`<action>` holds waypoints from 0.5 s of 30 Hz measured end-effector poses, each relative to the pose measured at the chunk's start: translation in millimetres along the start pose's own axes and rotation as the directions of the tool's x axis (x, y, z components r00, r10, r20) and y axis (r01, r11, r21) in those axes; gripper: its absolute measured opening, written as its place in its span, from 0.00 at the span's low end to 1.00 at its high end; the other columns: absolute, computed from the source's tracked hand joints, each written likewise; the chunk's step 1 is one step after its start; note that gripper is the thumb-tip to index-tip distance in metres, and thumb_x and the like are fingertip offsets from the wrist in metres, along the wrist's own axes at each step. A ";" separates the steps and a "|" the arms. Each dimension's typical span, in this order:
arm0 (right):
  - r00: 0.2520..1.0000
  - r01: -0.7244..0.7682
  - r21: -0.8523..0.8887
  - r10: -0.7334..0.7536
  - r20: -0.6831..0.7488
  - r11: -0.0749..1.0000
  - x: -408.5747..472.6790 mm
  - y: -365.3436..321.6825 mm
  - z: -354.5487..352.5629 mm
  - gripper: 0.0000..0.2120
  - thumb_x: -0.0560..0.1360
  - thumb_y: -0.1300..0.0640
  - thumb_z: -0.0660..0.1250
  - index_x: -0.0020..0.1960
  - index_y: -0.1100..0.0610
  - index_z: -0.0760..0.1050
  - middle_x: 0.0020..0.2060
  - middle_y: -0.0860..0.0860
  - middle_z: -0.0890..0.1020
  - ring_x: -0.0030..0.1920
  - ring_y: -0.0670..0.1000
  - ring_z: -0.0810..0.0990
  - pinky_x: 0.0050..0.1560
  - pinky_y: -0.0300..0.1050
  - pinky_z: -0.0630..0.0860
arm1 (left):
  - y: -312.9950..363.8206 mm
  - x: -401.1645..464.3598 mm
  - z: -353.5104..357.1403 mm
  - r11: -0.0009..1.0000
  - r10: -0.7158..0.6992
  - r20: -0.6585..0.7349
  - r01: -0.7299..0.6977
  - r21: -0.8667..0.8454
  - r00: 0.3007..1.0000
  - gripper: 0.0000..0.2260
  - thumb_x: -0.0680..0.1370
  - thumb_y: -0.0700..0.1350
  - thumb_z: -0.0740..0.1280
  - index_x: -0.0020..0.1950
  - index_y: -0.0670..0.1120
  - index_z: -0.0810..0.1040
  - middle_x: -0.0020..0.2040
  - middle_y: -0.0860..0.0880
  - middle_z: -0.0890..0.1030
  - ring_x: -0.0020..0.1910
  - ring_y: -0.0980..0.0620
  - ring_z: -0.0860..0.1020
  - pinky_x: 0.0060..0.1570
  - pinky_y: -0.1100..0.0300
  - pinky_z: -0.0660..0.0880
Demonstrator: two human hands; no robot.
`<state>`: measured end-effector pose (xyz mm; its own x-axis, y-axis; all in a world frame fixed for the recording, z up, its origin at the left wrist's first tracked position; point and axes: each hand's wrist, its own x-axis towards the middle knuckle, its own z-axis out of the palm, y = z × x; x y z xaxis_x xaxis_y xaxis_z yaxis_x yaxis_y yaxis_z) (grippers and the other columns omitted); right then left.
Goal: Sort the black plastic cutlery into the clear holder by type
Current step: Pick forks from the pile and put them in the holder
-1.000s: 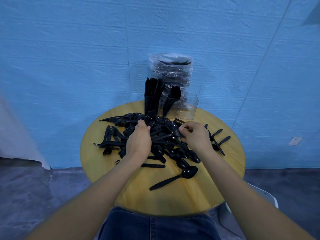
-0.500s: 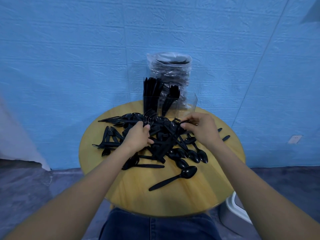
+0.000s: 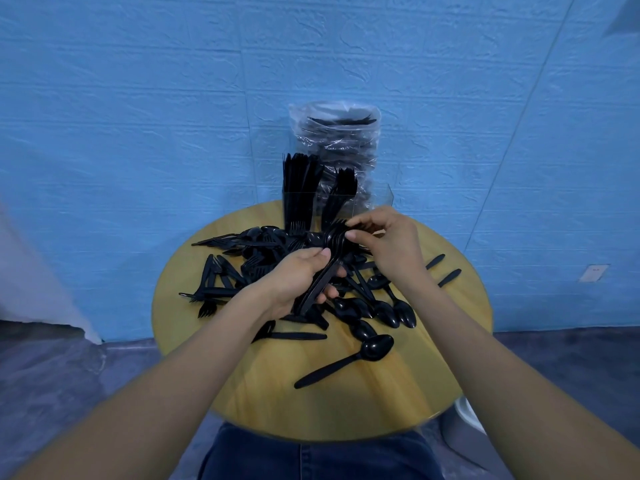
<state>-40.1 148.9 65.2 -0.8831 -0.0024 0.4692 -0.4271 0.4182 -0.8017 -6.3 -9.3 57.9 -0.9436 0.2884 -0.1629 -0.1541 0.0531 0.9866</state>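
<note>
Since the earlier frame both hands have risen off the pile: the left hand, then low among the heap, now holds a bundle of black pieces clear of the table, and the right hand has come in to meet its far end. The left hand's fingers are curled round the handles; the right hand pinches the heads between thumb and fingertips, apparently squaring them up. The heads look like fork tines, though blur leaves the type uncertain.

The step in hand is gathering like pieces into one aligned stack before stowing. The holder stands at the table's far edge, just beyond the hands: its left section holds a dense upright stack, the middle one forks, and the right section looks empty. A wrapped bag stands behind it. The pile lies mostly left of the hands; spoons lie near and to the right, one spoon nearest of all.

The next move probably calls for carrying the bundle forward and lowering it, handles down, into the matching section.
</note>
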 end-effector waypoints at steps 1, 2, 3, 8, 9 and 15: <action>1.000 -0.006 0.010 0.006 -0.013 1.000 0.7 -0.5 1.2 0.09 0.69 0.62 0.74 0.45 0.50 0.78 0.38 0.43 0.76 0.39 0.40 0.73 0.43 0.30 0.69 | 0.8 1.6 1.8 1.000 0.004 0.013 -0.004 -0.017 1.000 0.13 0.83 0.47 0.53 0.51 0.42 0.73 0.41 0.47 0.79 0.27 0.56 0.73 0.25 0.65 0.69; 1.000 -0.009 0.018 0.010 -0.029 1.000 1.2 -1.9 2.8 0.11 0.69 0.63 0.74 0.46 0.51 0.77 0.38 0.43 0.75 0.38 0.39 0.72 0.41 0.29 0.69 | 1.4 3.7 3.4 0.999 0.007 0.030 -0.006 -0.039 1.000 0.13 0.83 0.47 0.53 0.52 0.41 0.73 0.39 0.48 0.78 0.26 0.56 0.71 0.24 0.65 0.68; 0.999 -0.005 0.019 0.006 -0.051 1.000 1.7 -3.3 4.2 0.12 0.69 0.62 0.74 0.47 0.52 0.75 0.37 0.44 0.74 0.38 0.39 0.72 0.40 0.28 0.69 | 1.7 5.9 4.3 0.998 0.014 0.045 -0.012 -0.058 0.999 0.13 0.83 0.47 0.53 0.53 0.41 0.72 0.37 0.49 0.76 0.25 0.57 0.69 0.24 0.66 0.66; 0.995 -0.050 -0.079 0.057 0.085 0.996 13.2 3.9 3.4 0.17 0.73 0.51 0.71 0.59 0.53 0.71 0.45 0.44 0.72 0.41 0.39 0.70 0.42 0.29 0.67 | 5.1 15.6 -6.2 0.998 0.061 0.092 -0.063 0.015 0.994 0.12 0.83 0.48 0.53 0.52 0.43 0.72 0.32 0.53 0.69 0.24 0.59 0.63 0.23 0.67 0.62; 0.980 -0.065 -0.029 0.070 0.185 0.997 16.3 5.0 2.6 0.16 0.74 0.50 0.69 0.59 0.54 0.72 0.44 0.42 0.74 0.39 0.39 0.71 0.41 0.32 0.67 | 6.7 17.7 -9.0 0.998 0.058 0.124 -0.061 0.025 0.991 0.12 0.83 0.47 0.53 0.52 0.43 0.73 0.31 0.53 0.68 0.24 0.59 0.63 0.23 0.67 0.61; 0.905 -0.164 0.242 0.048 0.422 0.956 47.0 -2.6 -2.0 0.06 0.78 0.56 0.64 0.49 0.59 0.74 0.25 0.49 0.75 0.25 0.45 0.70 0.24 0.33 0.65 | 26.3 42.3 -23.8 0.998 0.023 0.296 -0.007 -0.055 0.955 0.13 0.83 0.46 0.52 0.51 0.41 0.73 0.29 0.52 0.67 0.23 0.59 0.62 0.22 0.68 0.60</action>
<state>-80.1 149.5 90.1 -0.9019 -0.3656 0.2300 -0.3110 0.1800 -0.9332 -57.2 -18.5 77.2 -0.8179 0.5594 -0.1348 -0.1637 -0.0017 0.9865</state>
